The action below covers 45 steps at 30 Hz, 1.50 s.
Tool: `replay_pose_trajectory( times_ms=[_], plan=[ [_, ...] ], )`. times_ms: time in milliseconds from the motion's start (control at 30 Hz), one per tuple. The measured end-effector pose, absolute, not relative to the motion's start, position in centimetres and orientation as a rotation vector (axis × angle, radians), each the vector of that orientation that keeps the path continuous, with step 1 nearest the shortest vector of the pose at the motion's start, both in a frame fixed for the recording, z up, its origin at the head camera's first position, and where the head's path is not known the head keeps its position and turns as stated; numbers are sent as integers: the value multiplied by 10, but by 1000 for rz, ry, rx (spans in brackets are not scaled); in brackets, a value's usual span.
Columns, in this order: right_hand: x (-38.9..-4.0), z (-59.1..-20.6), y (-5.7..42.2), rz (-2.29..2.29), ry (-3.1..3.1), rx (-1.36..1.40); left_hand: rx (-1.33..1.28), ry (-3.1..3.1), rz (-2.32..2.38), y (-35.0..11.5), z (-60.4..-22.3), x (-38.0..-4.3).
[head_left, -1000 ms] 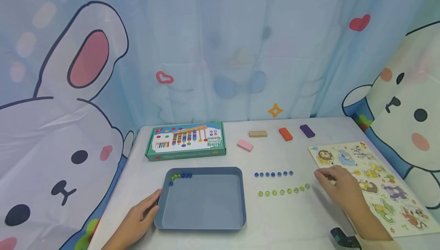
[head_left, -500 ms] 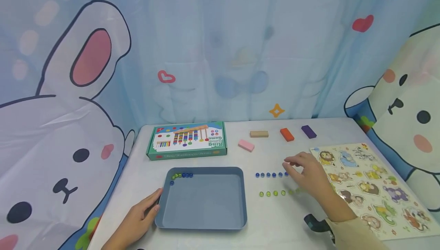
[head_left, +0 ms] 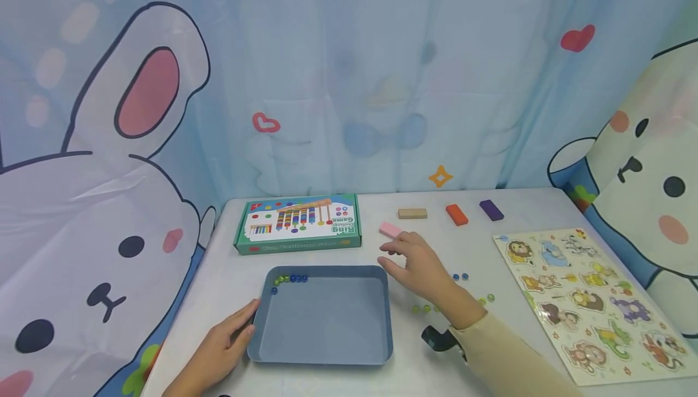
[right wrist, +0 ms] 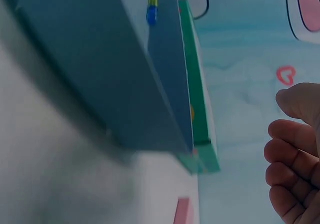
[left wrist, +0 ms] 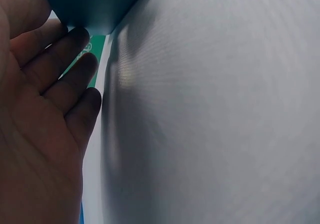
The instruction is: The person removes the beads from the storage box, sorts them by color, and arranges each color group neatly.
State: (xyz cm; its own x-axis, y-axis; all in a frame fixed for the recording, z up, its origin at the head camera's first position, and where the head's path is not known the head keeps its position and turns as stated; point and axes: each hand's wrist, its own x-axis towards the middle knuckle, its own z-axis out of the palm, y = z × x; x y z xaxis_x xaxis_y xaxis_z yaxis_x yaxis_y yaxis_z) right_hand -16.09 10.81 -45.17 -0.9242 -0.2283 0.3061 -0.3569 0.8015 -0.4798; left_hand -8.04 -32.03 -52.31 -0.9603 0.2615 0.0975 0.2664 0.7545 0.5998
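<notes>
My left hand [head_left: 218,341] rests at the left side of the grey-blue tray [head_left: 327,357], its fairly straight fingertips against the tray's wall. In the left wrist view the fingers [left wrist: 75,78] reach to the tray's underside edge. Along the tray's back left corner lie several small blue and green beads [head_left: 289,279]. My right hand [head_left: 420,266] hovers by the tray's back right corner, fingers loosely bent. The right wrist view shows nothing between thumb and fingers [right wrist: 282,149]. Under and behind that arm are a row of blue beads [head_left: 465,276] and a row of green beads [head_left: 491,297], both partly hidden.
A green Ring Challenge Game box [head_left: 299,224] lies behind the tray. Pink [head_left: 389,229], tan [head_left: 412,213], orange [head_left: 457,214] and purple [head_left: 492,210] blocks lie along the back. An animal puzzle board [head_left: 594,306] is at the right. A printed curtain [head_left: 382,82] hangs behind.
My right hand has swept left from beside the puzzle board, across the bead rows, to the tray's back right corner. The left hand has stayed at the tray.
</notes>
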Motion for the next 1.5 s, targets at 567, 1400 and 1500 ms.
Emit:
replay_pose_trajectory(
  times_ms=[567, 1400, 1500],
  plan=[
    [-185, -462, -10, 769, -2791, 941, -431, -2953, -1029, -323, -527, -81],
    [-182, -497, -100, 571, -2817, 1092, -442, -2933, -1101, -320, -521, -79],
    [-182, -499, -105, 503, -2812, 1087, -460, -2918, -1093, -320, -521, -79]
  ],
)
